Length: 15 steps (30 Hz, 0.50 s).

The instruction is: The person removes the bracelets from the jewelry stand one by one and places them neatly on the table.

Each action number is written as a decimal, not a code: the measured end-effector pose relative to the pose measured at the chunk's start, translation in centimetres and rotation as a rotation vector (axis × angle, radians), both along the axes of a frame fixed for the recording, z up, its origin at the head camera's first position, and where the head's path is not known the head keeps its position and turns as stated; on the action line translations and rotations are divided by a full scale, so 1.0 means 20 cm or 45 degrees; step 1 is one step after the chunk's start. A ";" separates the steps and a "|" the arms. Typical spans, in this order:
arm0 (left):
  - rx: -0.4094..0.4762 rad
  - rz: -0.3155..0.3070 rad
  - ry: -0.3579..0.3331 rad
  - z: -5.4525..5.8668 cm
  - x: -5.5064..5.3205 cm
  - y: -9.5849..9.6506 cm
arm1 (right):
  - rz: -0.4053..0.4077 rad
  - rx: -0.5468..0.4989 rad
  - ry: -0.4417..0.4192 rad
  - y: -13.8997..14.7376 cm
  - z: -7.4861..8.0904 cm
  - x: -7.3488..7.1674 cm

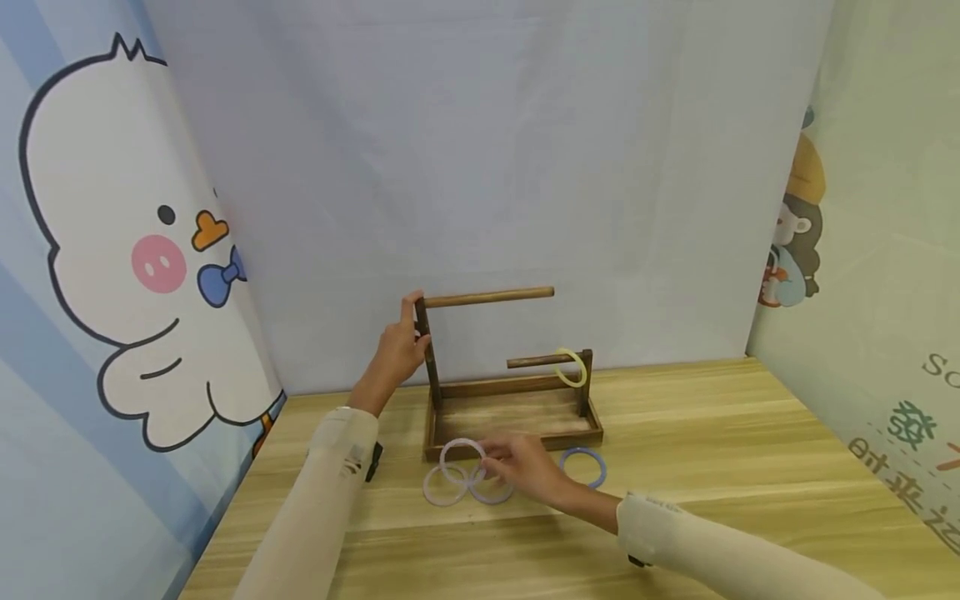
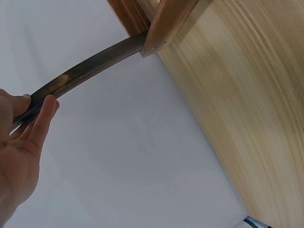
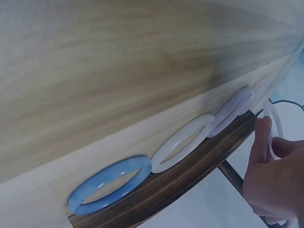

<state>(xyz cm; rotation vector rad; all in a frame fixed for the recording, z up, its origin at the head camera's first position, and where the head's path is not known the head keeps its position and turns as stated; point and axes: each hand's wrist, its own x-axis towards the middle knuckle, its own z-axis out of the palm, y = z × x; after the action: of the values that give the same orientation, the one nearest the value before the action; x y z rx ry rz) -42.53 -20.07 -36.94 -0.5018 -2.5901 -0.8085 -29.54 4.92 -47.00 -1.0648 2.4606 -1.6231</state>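
Note:
My left hand (image 1: 401, 346) grips the dark upright post (image 2: 85, 70) of a wooden rack near its top, thumb and fingers on either side. Between the thumb and fingers of my right hand (image 1: 528, 471) is a pale translucent bangle (image 1: 461, 442), raised off the table in front of the rack. Beneath that hand, a blue bangle (image 3: 107, 175), a white bangle (image 3: 178, 138), a lilac bangle (image 3: 230, 105) and a pale pink bangle (image 3: 260, 89) lie in a row. In the head view the right hand hides the white one. A yellow bangle (image 1: 584, 372) hangs on the rack's lower bar.
The rack's upper bar (image 1: 487, 297) points right from the tall post; its lower bar (image 1: 532, 361) points left from a short post. A tray base (image 1: 517, 442) joins both. A light curtain (image 1: 480, 167) stands behind the wooden table (image 1: 697, 433).

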 end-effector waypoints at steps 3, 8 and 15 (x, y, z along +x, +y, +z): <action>-0.003 0.005 -0.012 -0.01 0.01 0.00 | 0.008 0.034 -0.027 0.00 -0.01 0.03; 0.009 -0.001 -0.005 -0.01 0.01 0.00 | 0.021 0.094 -0.090 -0.01 -0.02 0.06; -0.006 0.001 0.010 -0.01 0.00 -0.01 | 0.075 0.172 -0.014 -0.03 -0.04 0.08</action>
<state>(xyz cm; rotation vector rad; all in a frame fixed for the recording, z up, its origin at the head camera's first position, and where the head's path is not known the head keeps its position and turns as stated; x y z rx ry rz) -42.46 -20.17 -37.08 -0.5043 -2.5858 -0.7986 -27.85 4.35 -47.83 -1.0954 2.4661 -1.4197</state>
